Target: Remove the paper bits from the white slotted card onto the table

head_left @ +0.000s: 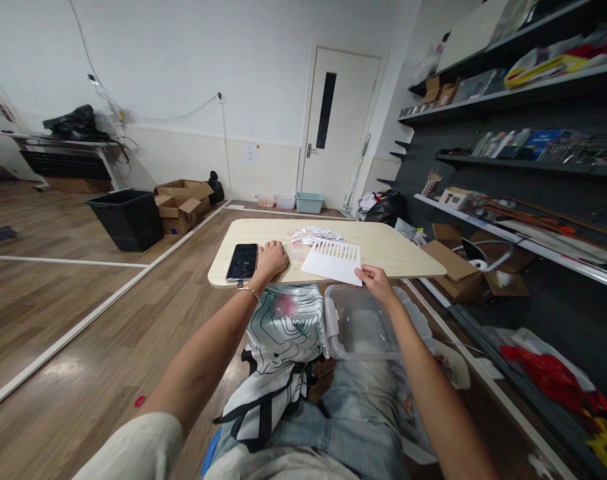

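Note:
My right hand (376, 280) pinches the lower right corner of a white card (332, 268), which lies at a slant over the table's near part. Along the card's top runs a row of several narrow, cream-coloured strips, too small to make out. Palm down on the tabletop (383, 250) rests my left hand (272, 259), its fingers loosely bent and apart, holding nothing that I can see. Just left of it lies a black phone (242, 261) with a cable at its near end. Behind the card is a pile of small white and pinkish pieces (316, 235).
Below the table's near edge stands a clear plastic bin (363, 330), beside a patterned cloth (288, 320) over my lap. A black waste bin (126, 220) and cardboard boxes (183, 203) stand left on the floor. Loaded shelves (523, 160) line the right wall.

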A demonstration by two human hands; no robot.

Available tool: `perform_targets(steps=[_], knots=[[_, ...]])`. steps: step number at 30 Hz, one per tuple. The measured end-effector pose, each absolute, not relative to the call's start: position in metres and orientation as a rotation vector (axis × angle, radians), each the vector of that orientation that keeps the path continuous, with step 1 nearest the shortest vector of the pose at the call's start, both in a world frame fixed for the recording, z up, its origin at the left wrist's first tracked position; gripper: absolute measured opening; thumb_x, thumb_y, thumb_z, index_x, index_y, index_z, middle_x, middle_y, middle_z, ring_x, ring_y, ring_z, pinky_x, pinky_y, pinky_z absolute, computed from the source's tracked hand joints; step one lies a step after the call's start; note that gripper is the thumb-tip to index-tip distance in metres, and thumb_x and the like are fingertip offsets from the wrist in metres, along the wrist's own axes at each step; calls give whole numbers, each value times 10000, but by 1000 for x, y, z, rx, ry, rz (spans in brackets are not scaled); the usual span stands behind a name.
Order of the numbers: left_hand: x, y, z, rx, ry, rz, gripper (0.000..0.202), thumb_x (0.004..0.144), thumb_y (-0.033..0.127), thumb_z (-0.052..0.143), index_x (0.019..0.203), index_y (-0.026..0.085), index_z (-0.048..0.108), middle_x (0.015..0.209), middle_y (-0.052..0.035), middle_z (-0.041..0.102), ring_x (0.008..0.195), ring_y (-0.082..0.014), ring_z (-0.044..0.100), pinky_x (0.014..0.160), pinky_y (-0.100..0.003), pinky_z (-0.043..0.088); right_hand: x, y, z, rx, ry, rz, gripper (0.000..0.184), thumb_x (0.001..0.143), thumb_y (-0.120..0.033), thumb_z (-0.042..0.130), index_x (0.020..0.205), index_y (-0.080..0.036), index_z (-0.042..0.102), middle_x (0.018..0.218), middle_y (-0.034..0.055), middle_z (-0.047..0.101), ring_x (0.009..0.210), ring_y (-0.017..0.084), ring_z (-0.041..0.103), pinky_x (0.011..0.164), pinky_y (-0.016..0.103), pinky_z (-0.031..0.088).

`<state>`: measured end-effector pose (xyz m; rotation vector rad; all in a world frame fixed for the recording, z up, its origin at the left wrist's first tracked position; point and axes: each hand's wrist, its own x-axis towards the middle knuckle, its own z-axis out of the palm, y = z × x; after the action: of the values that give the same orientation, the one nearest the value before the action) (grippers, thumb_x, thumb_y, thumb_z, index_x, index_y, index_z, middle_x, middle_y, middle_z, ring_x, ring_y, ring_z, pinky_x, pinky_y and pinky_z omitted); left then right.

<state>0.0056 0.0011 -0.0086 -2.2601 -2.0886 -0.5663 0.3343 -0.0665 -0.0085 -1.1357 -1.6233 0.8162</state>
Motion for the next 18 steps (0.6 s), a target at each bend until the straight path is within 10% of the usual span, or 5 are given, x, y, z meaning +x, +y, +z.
perform_targets(steps=[18], knots=[[6, 0, -9, -2273, -2097, -587, 386, 999, 287, 342, 1258, 150, 594, 1389, -197, 607, 1322, -340, 525, 1152, -529, 324, 334, -74, -10, -1190, -1663, 688, 467, 756, -654, 716, 717, -192, 667, 656, 51, 667, 706, 243, 655, 595, 316, 520]])
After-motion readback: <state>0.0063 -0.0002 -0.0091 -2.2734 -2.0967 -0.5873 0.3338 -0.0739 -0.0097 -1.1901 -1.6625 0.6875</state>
